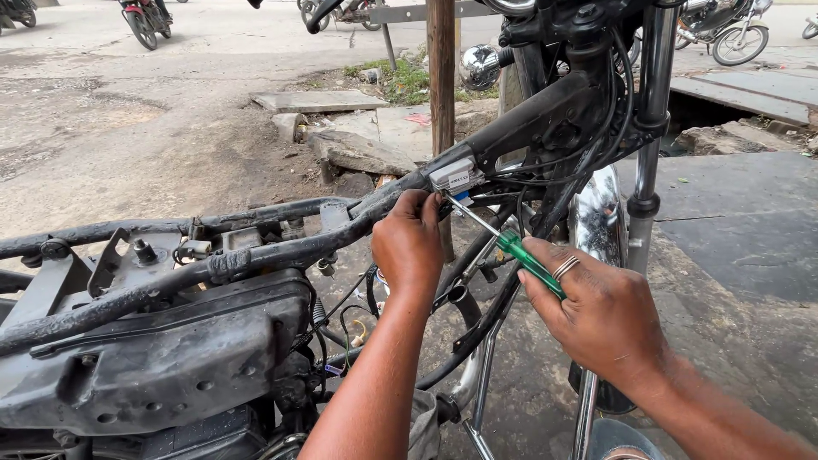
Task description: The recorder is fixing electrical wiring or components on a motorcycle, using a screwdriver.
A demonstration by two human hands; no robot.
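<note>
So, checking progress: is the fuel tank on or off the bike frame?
Off: the black tubular motorcycle frame lies bare, wiring exposed.

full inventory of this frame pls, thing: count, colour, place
motorcycle frame: 1, black, stripped, runs from left to upper right
small module: 1, grey-white, on the frame tube at centre
screwdriver: 1, green handle, metal shaft, tip at the module's underside
wiring: several black cables, along the frame neck
front fork tube: 1, chrome, right
wooden post: 1, brown, upright behind the frame
broken concrete slabs: several, grey, on the ground at centre
parked motorcycles: several, along the top edge
ring: 1, silver, on a right-hand finger
left hand: 1, gripping the frame below the module
right hand: 1, holding the screwdriver
</note>
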